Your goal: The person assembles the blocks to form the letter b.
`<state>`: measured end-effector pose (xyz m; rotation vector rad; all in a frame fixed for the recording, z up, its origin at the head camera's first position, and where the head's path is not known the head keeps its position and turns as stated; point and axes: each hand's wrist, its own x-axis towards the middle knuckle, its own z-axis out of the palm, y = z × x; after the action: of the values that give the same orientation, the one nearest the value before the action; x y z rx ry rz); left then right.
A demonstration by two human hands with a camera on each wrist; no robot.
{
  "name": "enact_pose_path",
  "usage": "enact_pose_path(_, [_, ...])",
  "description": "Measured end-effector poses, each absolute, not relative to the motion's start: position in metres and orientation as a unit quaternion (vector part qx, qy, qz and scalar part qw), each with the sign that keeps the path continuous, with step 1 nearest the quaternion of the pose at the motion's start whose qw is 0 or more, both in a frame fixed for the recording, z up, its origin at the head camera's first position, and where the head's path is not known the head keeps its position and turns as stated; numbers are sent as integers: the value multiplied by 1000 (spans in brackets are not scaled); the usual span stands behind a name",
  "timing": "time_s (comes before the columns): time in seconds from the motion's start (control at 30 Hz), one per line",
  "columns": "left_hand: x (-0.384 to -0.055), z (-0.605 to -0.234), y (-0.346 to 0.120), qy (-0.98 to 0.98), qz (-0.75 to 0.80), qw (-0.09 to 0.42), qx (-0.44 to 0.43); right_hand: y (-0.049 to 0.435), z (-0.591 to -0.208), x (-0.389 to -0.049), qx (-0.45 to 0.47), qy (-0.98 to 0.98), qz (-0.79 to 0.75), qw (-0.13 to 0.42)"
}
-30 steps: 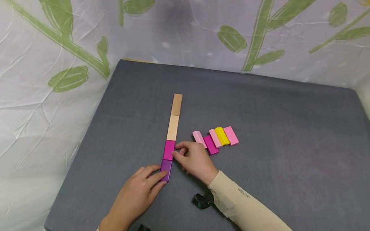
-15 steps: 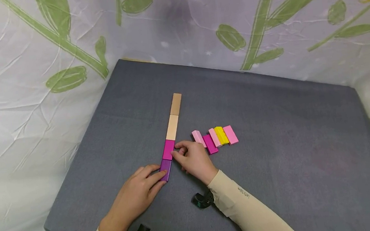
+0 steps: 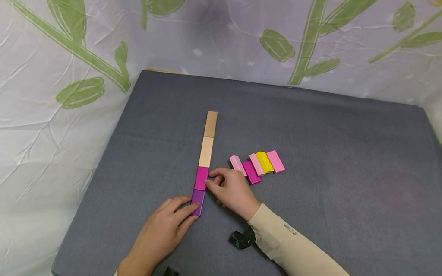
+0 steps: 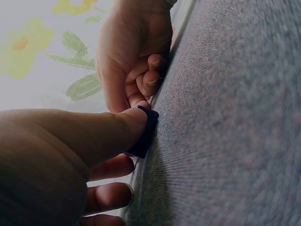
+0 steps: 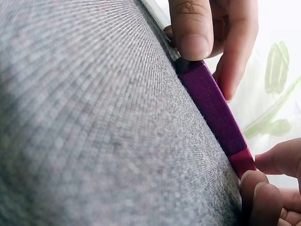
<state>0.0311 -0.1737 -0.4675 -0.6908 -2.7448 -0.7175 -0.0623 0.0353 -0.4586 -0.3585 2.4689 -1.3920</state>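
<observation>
A straight line of blocks lies end to end on the grey table: a tan block, a lighter beige block, a magenta block and, nearest me, a purple block. My left hand grips the purple block, its thumb at the near end and fingers on the top and left side. My right hand holds the magenta block at its right edge with thumb and index fingertips, the other fingers curled under. In the right wrist view the purple block meets the magenta block end to end.
Right of the line lie loose blocks: pink, magenta, another pink, yellow and a wider pink one. The grey cloth-covered table reaches the patterned curtain behind.
</observation>
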Motion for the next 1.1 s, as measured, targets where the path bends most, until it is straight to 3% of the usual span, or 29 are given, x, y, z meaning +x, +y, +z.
enact_pose_path(1.1, [30, -470, -174, -932, -238, 120, -246, 36, -463, -63, -120, 853, -490, 136])
